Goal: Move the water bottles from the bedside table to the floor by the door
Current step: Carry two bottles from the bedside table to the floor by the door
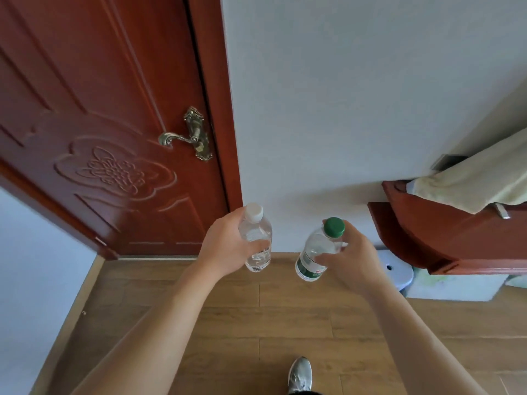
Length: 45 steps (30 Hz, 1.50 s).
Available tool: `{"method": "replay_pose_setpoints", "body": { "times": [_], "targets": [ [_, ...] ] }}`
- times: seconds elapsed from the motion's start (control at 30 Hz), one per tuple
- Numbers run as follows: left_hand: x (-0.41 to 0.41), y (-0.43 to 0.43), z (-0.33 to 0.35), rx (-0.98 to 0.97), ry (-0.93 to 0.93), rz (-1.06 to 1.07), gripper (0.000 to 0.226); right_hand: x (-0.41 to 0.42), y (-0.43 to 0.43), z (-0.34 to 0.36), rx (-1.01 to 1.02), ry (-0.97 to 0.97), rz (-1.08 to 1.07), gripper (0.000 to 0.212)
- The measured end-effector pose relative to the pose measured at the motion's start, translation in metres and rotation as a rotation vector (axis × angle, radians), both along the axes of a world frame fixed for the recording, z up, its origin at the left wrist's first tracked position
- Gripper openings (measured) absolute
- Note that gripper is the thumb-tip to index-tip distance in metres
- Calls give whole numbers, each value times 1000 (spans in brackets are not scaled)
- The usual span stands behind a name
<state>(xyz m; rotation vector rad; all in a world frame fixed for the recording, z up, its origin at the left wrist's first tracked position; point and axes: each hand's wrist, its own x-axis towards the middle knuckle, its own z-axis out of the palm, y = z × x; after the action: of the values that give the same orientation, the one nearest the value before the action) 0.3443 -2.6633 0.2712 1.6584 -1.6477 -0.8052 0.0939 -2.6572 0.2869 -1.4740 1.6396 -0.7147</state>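
Observation:
My left hand (pixel 228 246) grips a clear water bottle with a white cap (pixel 255 235), held upright above the wooden floor (pixel 256 315). My right hand (pixel 349 258) grips a second clear bottle with a green cap and green label (pixel 316 249), tilted slightly left. Both bottles hang in the air in front of the white wall, just right of the red-brown door (pixel 114 138). The bedside table is not in view.
The door has a brass lever handle (pixel 188 136) and stands shut. A red-brown wooden bed end (pixel 445 238) with a pale cloth (pixel 484 175) juts in from the right. A white stool (pixel 396 269) and box sit beneath it. My shoe (pixel 300 374) is on the floor.

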Motion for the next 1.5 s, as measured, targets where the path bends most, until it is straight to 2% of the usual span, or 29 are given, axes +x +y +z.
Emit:
{"method": "replay_pose_setpoints", "body": {
  "times": [0.3, 0.7, 0.83, 0.9, 1.1, 1.3, 1.4, 1.5],
  "targets": [
    [-6, -83, -24, 62, 18, 38, 38, -2, -111, -29, 128, 2, 95, 51],
    [6, -182, -94, 154, 29, -81, 44, 22, -200, -115, 193, 50, 23, 58],
    [2, -204, -133, 215, 32, -66, 23, 20, -227, -157, 246, 40, 57, 60],
    [-1, -212, -158, 234, 27, -26, 23, 19, -242, -181, 276, 42, 92, 60],
    [-2, -229, -261, 218, -56, 43, 25, 27, -277, -286, 298, 47, 186, 59],
    [7, -243, -426, 224, -55, 55, 23, 42, -294, -450, 261, 7, 187, 62],
    [9, -249, -511, 194, -54, 78, 32, 48, -301, -537, 265, 2, 169, 64],
    [11, -254, -593, 182, -53, 102, 50, 55, -306, -621, 266, 15, 165, 63]
  ]
}}
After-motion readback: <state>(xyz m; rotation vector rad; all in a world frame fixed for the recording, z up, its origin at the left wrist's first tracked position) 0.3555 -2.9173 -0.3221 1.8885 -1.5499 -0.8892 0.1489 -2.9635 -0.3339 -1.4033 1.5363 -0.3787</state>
